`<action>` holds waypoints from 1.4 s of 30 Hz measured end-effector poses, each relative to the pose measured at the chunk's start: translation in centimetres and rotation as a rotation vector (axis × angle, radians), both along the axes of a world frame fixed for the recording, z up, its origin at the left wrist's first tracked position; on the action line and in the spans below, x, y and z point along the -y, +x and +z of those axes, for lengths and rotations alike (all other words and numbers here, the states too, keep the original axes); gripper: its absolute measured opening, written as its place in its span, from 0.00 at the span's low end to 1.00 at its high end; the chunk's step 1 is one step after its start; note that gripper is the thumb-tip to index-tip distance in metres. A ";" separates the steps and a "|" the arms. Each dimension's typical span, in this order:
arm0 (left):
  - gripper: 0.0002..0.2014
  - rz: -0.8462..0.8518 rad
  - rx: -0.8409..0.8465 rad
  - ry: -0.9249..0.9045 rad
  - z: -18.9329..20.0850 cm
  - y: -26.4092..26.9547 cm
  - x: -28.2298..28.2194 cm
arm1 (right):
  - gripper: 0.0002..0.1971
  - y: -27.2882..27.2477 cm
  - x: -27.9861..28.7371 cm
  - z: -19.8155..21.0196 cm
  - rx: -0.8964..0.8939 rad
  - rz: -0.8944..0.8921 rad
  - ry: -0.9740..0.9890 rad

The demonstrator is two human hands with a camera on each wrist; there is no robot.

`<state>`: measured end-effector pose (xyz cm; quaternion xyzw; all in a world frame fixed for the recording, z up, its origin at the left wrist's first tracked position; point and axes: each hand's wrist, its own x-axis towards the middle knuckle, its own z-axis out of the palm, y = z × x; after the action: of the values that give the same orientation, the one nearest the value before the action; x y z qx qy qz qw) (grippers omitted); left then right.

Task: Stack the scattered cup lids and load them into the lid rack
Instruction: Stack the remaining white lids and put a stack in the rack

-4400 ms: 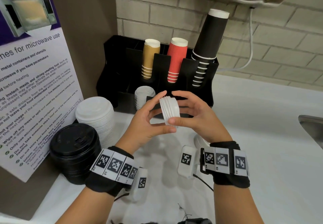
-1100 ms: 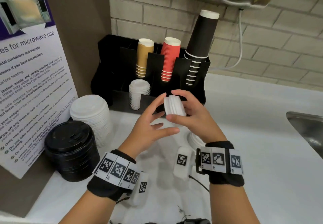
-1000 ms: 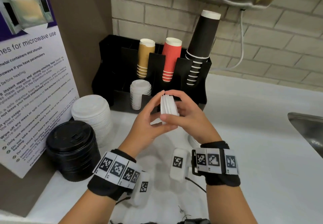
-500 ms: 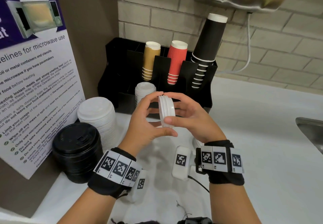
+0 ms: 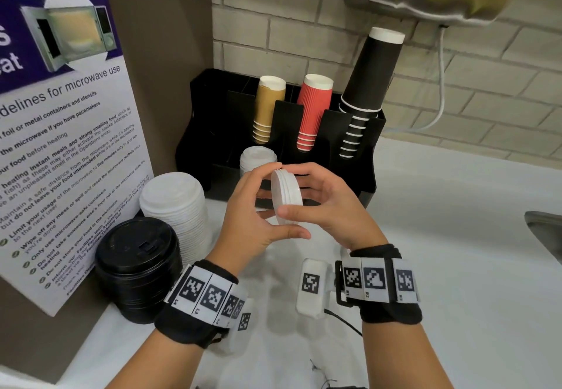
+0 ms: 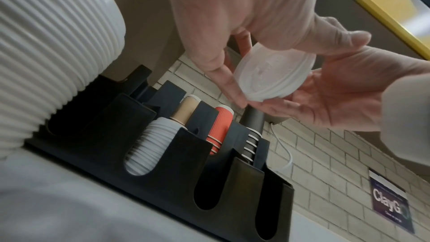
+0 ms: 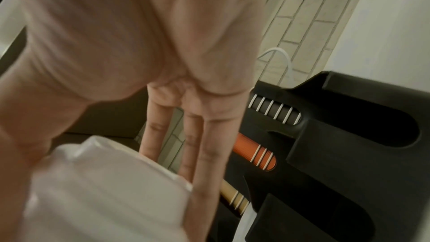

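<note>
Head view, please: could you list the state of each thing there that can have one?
Small stack of white lids: held on edge, clear of the counter.
Left hand: fingertips pinch the stack's rim.
Right hand: fingers curl round the stack.
Lid rack: holds one short stack of white lids in a front slot.
Tall white lid stack: standing beside the rack.
Black lid stack: standing on the counter.

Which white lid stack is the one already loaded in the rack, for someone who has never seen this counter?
Find the black rack against the brick wall, with gold, red and black cup columns behind. The small white lid stack stands upright in a front slot, before the gold cups. Unlike the tall white lid stack left of the rack, or the lids in hand, it sits inside the rack.
</note>
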<state>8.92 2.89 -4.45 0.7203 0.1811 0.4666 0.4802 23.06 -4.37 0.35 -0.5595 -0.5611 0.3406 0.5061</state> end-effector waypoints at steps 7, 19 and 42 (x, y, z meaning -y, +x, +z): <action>0.22 0.244 0.163 -0.113 0.9 -1.5 -1.6 | 0.31 1.6 -7.9 1.8 0.145 -0.280 0.203; 0.16 0.265 0.174 -0.145 0.8 -2.1 -1.4 | 0.30 1.7 -17.5 0.4 0.997 -0.123 -0.178; 0.13 0.274 0.156 -0.146 0.3 -2.3 -1.7 | 0.16 -2.2 -16.0 -3.8 1.574 -0.256 -0.166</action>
<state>6.66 4.57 -4.19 0.6138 0.2733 0.5676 0.4759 20.84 11.64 -3.43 -0.7315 -0.6577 -0.1738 -0.0464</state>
